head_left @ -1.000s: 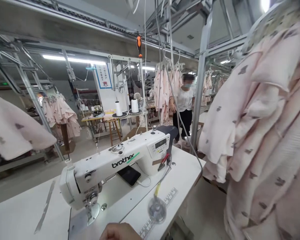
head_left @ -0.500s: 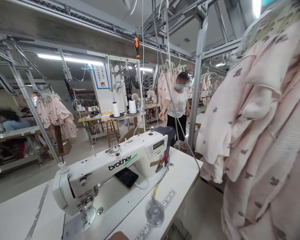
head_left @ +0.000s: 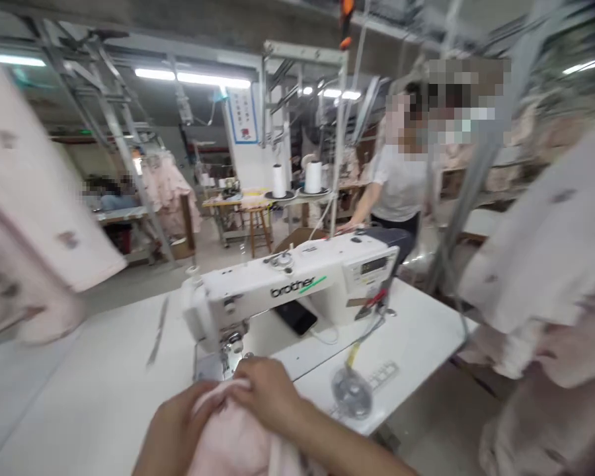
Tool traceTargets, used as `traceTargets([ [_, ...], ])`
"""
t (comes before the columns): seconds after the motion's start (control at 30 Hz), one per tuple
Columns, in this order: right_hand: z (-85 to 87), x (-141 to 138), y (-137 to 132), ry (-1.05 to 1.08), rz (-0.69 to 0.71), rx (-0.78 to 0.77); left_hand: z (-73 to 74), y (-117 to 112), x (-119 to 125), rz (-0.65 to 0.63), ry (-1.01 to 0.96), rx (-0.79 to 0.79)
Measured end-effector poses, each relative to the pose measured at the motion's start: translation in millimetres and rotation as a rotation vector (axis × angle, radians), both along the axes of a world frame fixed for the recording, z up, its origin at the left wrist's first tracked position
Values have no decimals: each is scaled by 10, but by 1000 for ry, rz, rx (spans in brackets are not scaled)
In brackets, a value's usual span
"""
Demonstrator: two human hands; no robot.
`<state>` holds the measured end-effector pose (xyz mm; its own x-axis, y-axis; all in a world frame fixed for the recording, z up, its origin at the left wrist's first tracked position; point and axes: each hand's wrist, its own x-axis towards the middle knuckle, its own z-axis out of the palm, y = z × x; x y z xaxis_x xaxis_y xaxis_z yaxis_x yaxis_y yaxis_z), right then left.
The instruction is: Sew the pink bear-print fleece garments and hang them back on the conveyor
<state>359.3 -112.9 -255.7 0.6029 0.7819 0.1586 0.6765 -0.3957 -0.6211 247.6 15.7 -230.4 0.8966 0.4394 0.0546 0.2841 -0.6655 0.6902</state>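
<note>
Your left hand (head_left: 176, 430) and right hand (head_left: 266, 391) grip pale pink fabric (head_left: 228, 436). Both sit just in front of a Brother sewing machine (head_left: 287, 291) on a white desk (head_left: 94, 396).

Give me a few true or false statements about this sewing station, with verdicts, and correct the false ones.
1. The left hand and right hand both hold pale pink fabric. True.
2. The sewing machine is a Juki. False: its label reads brother.
3. A black phone lies on the white table. True.
4. The person beyond the machine is sitting. False: that person is standing, in a white T-shirt.
</note>
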Motion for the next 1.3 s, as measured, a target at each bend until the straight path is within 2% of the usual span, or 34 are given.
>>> traceTargets([
  [0.07, -74, 92, 103, 45, -1, -18, -109, 139, 123, -106, 68, -105],
  [0.13, -156, 171, 217, 73, 15, -38, -220, 246, 198, -76, 75, -144],
  [0.3, -247, 319, 421, 106, -24, -148, -372, 328, 329, 77, 153, 20],
  [0.43, -249, 403, 477, 122, -79, -195, -386, 333, 440, 145, 203, 12],
  [0.6, -293, 409, 482, 92, -111, -172, -388, 343, 519, 172, 232, 1],
  [1.1, -493, 406, 539, -99, -150, -177, -432, 382, 578, 249, 252, 26],
  [1.3, -505, 399, 542, -126, -150, -193, -458, 380, 604, 274, 249, 35],
])
